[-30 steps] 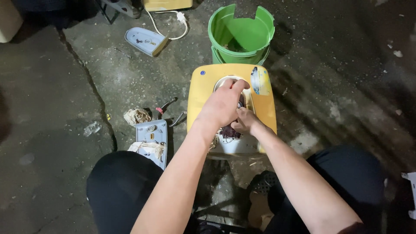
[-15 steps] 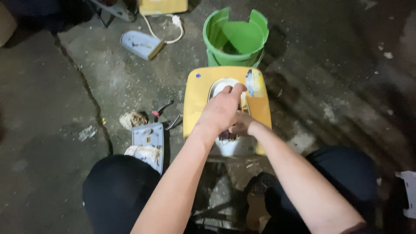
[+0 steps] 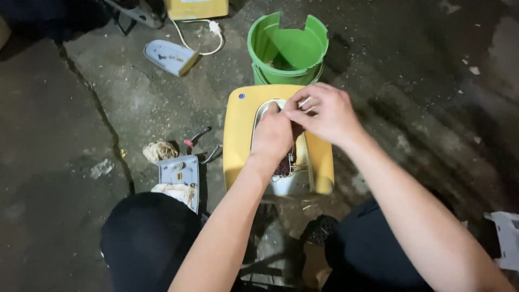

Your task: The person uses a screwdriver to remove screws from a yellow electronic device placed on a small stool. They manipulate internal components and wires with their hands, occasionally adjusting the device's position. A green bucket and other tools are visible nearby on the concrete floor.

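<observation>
My right hand (image 3: 324, 111) has lifted off the part since a second ago and now hovers above the far end of the yellow stool (image 3: 240, 140), fingers pinched together; whether they hold anything I cannot tell. My left hand (image 3: 273, 135) stays pressed on the grey casing (image 3: 294, 181) lying along the stool top, fingers curled down on its upper end. A green bucket (image 3: 286, 46) stands just beyond, a grey panel (image 3: 178, 173) on the floor left of the stool

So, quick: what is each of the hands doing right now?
Left hand: curled, pressing on the pale open appliance atop the yellow stool.
Right hand: fingers pinched together; anything held is too small to tell.
</observation>
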